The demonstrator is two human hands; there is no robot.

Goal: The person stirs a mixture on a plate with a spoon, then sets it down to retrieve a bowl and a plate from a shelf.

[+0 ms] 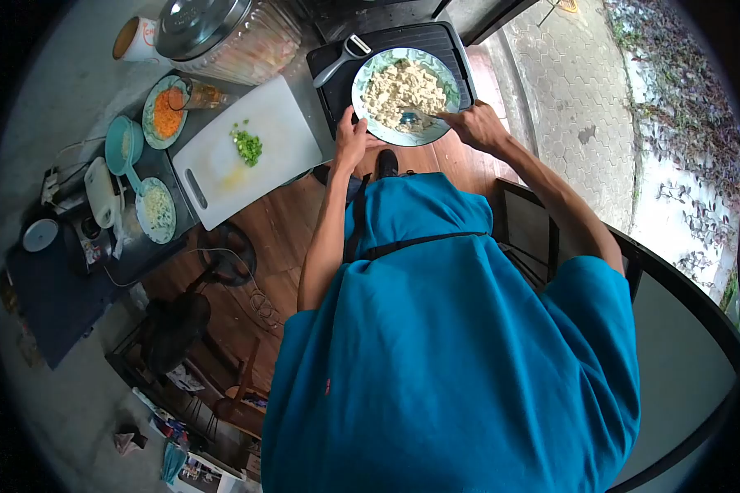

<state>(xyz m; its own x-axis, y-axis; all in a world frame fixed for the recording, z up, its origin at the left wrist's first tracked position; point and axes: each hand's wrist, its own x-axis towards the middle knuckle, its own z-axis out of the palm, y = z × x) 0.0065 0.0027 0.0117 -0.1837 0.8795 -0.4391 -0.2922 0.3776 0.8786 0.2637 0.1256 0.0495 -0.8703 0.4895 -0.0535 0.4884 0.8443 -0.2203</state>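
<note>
A patterned plate (362, 82) full of pale crumbled food (399, 89) is at the top centre, over a black ridged griddle (462, 74). My left hand (352, 141) grips the plate's lower left rim, thumb on top. On the right, my right hand (478, 127) is closed round the handle of a spoon, whose bowl (409, 118) rests in the crumbled food. Left of the plate, a grey-handled utensil (334, 69) lies on the griddle's edge.
A white cutting board (284, 123) bears chopped green onion (247, 148). Beyond it are a plate of orange shreds (167, 115), a teal bowl (124, 138), a plate of pale bits (155, 211), a glass (201, 95) and a large lidded jar (242, 41).
</note>
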